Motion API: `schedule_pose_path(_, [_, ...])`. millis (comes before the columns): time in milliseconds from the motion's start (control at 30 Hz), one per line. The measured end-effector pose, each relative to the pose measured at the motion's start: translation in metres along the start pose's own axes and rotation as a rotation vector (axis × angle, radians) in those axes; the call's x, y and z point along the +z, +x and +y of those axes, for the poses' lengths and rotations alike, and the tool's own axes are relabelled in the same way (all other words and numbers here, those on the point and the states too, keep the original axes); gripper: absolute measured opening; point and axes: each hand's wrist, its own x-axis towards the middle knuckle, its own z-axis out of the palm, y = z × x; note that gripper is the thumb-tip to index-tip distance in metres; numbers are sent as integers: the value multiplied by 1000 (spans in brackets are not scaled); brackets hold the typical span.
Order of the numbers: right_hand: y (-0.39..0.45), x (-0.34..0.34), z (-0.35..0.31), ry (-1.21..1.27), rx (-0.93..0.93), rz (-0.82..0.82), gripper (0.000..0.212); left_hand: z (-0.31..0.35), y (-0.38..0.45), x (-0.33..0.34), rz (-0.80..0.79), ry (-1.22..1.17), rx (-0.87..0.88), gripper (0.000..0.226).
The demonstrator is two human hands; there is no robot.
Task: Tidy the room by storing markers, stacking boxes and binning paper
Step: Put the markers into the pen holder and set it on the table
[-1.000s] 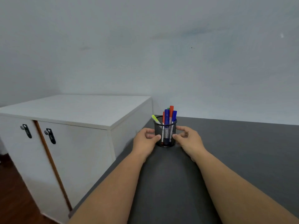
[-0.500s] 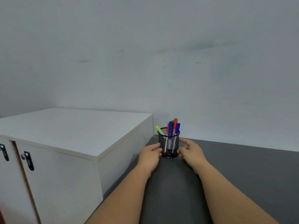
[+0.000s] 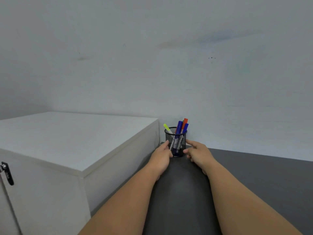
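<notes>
Nearest to us, our two forearms run up from the bottom edge, their elbows cut off by the frame. They lie over the dark grey tabletop [image 3: 264, 180], whose near and right edges are out of view. At far left a black cabinet handle [image 3: 7, 173] shows only in part, and the door it sits on is cropped away. The white cabinet [image 3: 72, 141] stands just beside the table's left side, its top higher than the tabletop.

Further on, our left hand [image 3: 160, 159] lies against the left side of the black mesh pen cup [image 3: 176, 141]. Its fingertips touch the mesh, but they are loose and not wrapped around it. Our right hand [image 3: 199, 154] sits just to the right of the cup with its fingers spread and relaxed. The index finger reaches toward the wall of the cup, and we cannot tell whether it touches. Neither hand grips anything.

The cup stands upright at the table's far left corner, close to the pale wall [image 3: 169, 65]. Through the mesh the marker barrels blur together, so we cannot count them surely. Above the rim rise a yellow-green highlighter [image 3: 167, 128] leaning left, a blue marker [image 3: 179, 126], an orange-capped marker [image 3: 185, 123] and another blue marker [image 3: 186, 127].
</notes>
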Motion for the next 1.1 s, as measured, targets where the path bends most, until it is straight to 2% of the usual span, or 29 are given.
schedule_pose_path(100, [2, 0, 1, 6, 5, -1, 55, -3, 5, -1, -44, 53, 15, 84])
schedule_pose_path(433, [9, -1, 2, 15, 16, -22, 47, -3, 9, 3, -82, 159, -27, 89])
schedule_pose_path(567, [8, -1, 2, 78, 35, -19, 43, -1, 11, 2, -104, 168, -21, 97])
schedule_pose_path(700, [8, -1, 2, 68, 48, -40, 49, -4, 18, 2, -117, 176, 6, 94])
schedule_pose_path(867, [8, -2, -1, 9, 23, -75, 63, -7, 25, 0, -147, 262, -17, 101])
schedule_pose_path(1100, [7, -2, 1, -45, 16, -92, 66, -7, 20, 3, -121, 376, -46, 99])
